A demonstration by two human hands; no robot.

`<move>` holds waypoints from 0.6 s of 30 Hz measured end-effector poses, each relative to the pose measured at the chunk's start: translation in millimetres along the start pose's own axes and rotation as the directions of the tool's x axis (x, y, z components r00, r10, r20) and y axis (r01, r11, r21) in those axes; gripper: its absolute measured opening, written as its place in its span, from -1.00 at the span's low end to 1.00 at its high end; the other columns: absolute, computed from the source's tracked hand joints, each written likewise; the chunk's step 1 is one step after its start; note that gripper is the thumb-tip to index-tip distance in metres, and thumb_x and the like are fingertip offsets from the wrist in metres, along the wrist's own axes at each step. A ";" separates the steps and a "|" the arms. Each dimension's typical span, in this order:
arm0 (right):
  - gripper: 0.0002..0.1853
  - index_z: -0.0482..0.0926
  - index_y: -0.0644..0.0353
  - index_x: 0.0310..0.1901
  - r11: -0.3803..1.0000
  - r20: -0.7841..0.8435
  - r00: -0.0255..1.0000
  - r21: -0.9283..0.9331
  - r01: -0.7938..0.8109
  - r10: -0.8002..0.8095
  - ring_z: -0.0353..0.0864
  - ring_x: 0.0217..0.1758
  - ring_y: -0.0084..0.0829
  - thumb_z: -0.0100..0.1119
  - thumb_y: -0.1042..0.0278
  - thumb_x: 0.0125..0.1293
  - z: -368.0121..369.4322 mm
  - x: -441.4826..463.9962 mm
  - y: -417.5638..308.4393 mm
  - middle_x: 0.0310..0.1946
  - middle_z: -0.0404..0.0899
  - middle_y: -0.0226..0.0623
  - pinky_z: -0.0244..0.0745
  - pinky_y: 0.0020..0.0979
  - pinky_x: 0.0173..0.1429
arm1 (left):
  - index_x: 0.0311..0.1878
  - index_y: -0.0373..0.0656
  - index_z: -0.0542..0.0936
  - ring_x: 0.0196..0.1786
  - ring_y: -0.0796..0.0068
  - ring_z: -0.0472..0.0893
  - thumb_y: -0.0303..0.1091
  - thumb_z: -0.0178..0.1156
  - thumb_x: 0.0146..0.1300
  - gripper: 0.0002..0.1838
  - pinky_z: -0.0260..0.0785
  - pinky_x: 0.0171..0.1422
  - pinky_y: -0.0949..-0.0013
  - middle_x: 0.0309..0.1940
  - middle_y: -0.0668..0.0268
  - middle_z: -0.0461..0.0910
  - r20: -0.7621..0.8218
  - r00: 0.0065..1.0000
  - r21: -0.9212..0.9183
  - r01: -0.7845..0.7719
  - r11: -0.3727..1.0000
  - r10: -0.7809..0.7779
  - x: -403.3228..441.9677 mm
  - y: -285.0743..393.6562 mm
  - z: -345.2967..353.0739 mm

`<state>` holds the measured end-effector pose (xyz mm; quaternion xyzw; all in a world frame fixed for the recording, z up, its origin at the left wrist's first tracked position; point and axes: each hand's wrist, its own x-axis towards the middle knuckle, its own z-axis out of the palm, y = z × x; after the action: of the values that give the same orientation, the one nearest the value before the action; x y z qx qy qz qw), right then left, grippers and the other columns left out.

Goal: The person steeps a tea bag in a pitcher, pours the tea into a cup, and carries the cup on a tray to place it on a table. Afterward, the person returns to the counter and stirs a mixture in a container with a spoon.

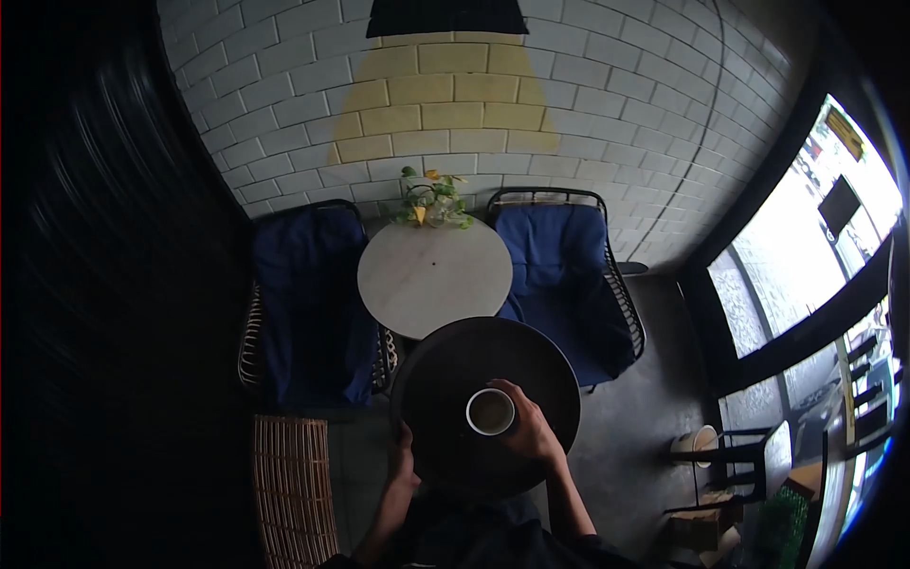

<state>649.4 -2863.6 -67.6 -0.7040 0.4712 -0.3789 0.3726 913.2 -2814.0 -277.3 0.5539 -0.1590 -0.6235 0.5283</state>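
A round black serving tray (445, 370) is held level in front of my body. My left hand (405, 462) grips its left rim, with the thumb at the edge and the other fingers hidden underneath. On the tray stands a light-rimmed cup (490, 412) with something brownish inside, seen from above. My right hand (533, 431) is closed around the cup's right side. Just beyond the tray is a round pale tabletop (431, 275), its near edge partly covered by the tray.
A leafy plant (433, 199) stands at the table's wall side. Blue-cushioned chairs flank the table, one at left (308, 294) and one at right (555, 256). A woven wicker piece (292, 493) is at lower left. Glass doors (806, 237) and a stool (773, 460) are at right.
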 end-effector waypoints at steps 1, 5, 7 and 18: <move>-0.16 0.32 0.23 0.32 0.999 0.028 0.999 -0.012 -0.033 0.034 0.43 0.34 -0.02 0.45 0.51 -0.08 4.0 22.8 14.1 0.23 0.47 -0.02 0.38 -0.18 0.38 | 0.43 -0.31 0.22 0.36 0.17 0.38 0.25 0.10 0.36 -0.13 0.34 0.34 0.10 0.38 0.08 0.31 -0.029 0.999 -0.029 -0.026 0.999 0.026 9.4 17.8 15.5; -0.31 0.44 0.27 0.19 0.997 0.043 0.998 0.057 -0.050 0.048 0.52 0.22 0.04 0.37 0.57 -0.11 13.4 119.6 43.8 0.08 0.55 0.01 0.45 -0.15 0.27 | 0.41 -0.36 0.23 0.33 0.13 0.42 0.21 0.06 0.40 -0.18 0.38 0.33 0.07 0.31 0.05 0.39 -0.097 0.995 -0.119 -0.013 0.993 0.001 48.5 82.6 68.4; -0.32 0.45 0.27 0.17 0.997 0.062 0.998 0.070 -0.027 0.023 0.53 0.20 0.04 0.37 0.56 -0.12 9.8 170.1 64.3 0.06 0.56 0.00 0.47 -0.16 0.26 | 0.40 -0.37 0.24 0.32 0.12 0.44 0.19 0.05 0.42 -0.19 0.39 0.33 0.06 0.29 0.05 0.41 -0.100 0.995 -0.141 -0.039 0.989 0.025 86.1 95.4 80.1; -0.32 0.50 0.28 0.13 0.991 0.051 0.998 0.128 -0.029 0.022 0.70 0.03 -0.25 0.44 0.57 -0.16 36.6 377.7 141.9 -0.10 0.68 -0.12 0.55 -0.32 0.12 | 0.44 -0.39 0.12 0.31 0.05 0.45 0.15 0.01 0.44 -0.18 0.44 0.32 0.02 0.33 -0.03 0.32 -0.394 0.918 -0.273 -0.171 0.947 0.052 145.2 117.6 21.4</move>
<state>729.2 -3254.2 -139.7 -0.6815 0.4453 -0.3862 0.4338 976.5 -2989.5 -253.8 0.5672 0.0120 -0.4892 0.6624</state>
